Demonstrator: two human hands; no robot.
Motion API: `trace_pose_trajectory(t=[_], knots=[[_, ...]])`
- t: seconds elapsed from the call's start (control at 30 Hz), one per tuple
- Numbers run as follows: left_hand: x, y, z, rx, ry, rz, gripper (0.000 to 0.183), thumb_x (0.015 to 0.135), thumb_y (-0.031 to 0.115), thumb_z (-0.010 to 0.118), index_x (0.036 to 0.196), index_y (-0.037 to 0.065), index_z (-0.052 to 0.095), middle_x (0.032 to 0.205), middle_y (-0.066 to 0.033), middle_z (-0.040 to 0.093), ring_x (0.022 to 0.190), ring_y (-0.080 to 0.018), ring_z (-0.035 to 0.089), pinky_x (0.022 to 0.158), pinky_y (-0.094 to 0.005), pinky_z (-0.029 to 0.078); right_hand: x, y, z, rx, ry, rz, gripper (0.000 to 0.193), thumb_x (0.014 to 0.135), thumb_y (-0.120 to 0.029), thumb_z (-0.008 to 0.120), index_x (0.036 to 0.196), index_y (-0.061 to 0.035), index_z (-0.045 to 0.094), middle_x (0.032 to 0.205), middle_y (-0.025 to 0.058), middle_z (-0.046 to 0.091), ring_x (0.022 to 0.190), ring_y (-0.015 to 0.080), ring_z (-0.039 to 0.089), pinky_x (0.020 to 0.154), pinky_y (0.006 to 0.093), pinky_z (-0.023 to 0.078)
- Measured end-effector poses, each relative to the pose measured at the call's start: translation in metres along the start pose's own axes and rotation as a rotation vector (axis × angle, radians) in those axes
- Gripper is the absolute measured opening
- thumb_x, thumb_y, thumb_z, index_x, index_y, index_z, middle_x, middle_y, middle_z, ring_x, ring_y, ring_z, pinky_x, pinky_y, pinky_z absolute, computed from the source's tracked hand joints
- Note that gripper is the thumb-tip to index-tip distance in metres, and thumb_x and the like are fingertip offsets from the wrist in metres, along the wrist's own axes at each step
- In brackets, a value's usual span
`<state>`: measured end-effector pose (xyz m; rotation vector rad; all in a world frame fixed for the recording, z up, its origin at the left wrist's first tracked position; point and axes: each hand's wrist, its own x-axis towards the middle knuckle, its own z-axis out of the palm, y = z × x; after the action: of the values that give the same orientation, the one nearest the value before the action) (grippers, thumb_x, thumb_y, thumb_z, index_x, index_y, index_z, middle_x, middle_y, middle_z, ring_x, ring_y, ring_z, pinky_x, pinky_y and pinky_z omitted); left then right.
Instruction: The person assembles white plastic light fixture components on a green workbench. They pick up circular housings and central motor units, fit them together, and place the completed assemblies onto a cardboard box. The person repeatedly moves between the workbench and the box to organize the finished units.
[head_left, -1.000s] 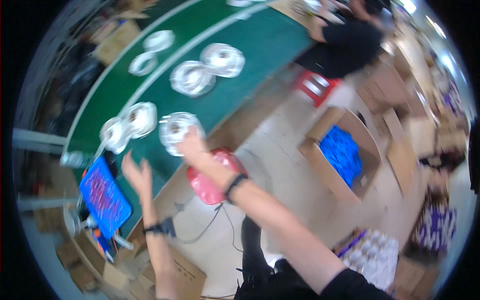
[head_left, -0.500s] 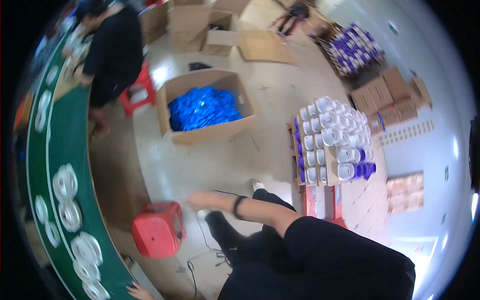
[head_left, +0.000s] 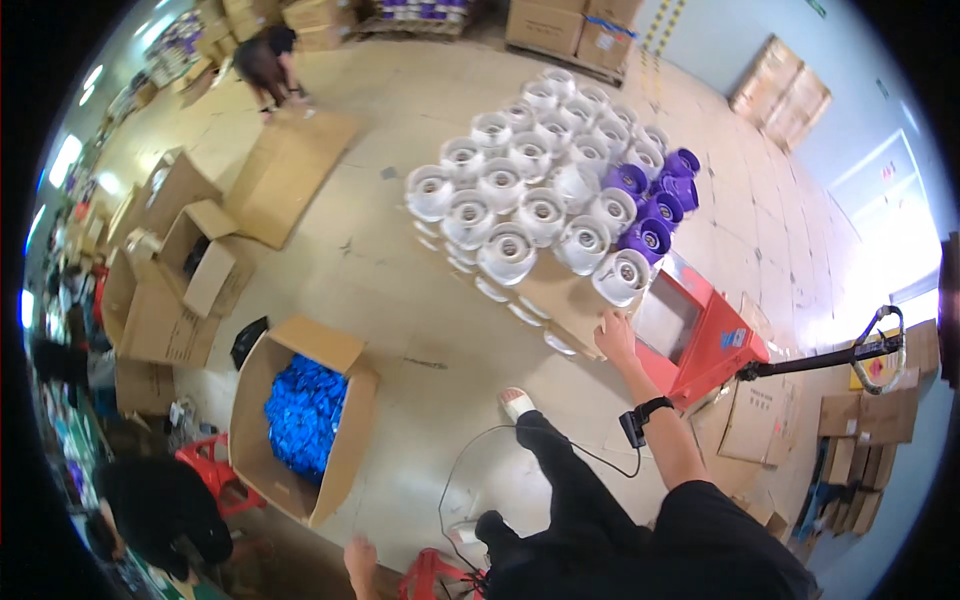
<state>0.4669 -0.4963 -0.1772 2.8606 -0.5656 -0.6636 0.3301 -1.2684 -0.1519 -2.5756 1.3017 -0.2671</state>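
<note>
We cannot tell whether the fingers of our right hand (head_left: 615, 336), beside the corner white cup-shaped housing (head_left: 621, 278) on the cardboard sheet (head_left: 572, 300), or of our left hand (head_left: 360, 560) are clenched; a sideways knock could topple this edge-placed housing.

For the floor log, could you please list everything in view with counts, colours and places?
Cup-shaped parts: many, white and about five purple, stacked upper centre
Pallet jack: one, red and black, right of those parts
Open carton: one, brown, left of centre
Small pieces: many, blue, inside that carton
Other cartons: many, brown, left, right and back
Cardboard sheet: one, brown, upper-left floor
Stools: two, red, bottom centre and lower left
Co-workers: at least two, dark clothing, left
Right hand: one, bare, near those parts
Left hand: one, bare, bottom centre
</note>
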Motion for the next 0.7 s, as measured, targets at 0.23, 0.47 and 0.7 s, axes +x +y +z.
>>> trace_pose_trajectory(t=[0.23, 0.47, 0.7], knots=[[0.366, 0.463, -0.089, 0.065, 0.062, 0.769, 0.057, 0.078, 0.010, 0.067, 0.132, 0.008, 0.048, 0.121, -0.0164, 0.056, 0.118, -0.0347, 0.050, 0.097, -0.0453, 0.043, 0.096, 0.059, 0.014, -0.007, 0.122, 0.036, 0.067, 0.076, -0.018, 0.069, 0.139, -0.0183, 0.045, 0.109, 0.0190, 0.056, 0.100, 0.0388, 0.055, 0.090, 0.0498, 0.044], [0.443, 0.634, -0.042, 0.230, 0.085, 0.921, 0.047, 0.076, 0.006, 0.066, 0.121, 0.011, 0.055, 0.109, -0.0072, 0.064, 0.113, -0.0278, 0.053, 0.088, -0.0431, 0.044, 0.158, 0.038, 0.013, 0.031, -0.180, 0.117, 0.065, 0.078, -0.024, 0.069, 0.139, -0.0232, 0.045, 0.110, 0.0244, 0.057, 0.099, 0.0452, 0.057, 0.083, 0.0522, 0.049], [0.442, 0.639, -0.009, 0.225, 0.212, 0.889, 0.027, 0.073, 0.006, 0.067, 0.100, 0.009, 0.063, 0.094, -0.0046, 0.067, 0.104, -0.0253, 0.056, 0.082, -0.0406, 0.044, 0.153, 0.031, 0.014, -0.041, -0.204, 0.187, 0.073, 0.073, -0.021, 0.070, 0.141, -0.0234, 0.043, 0.114, 0.0239, 0.057, 0.106, 0.0479, 0.053, 0.084, 0.0557, 0.047]])
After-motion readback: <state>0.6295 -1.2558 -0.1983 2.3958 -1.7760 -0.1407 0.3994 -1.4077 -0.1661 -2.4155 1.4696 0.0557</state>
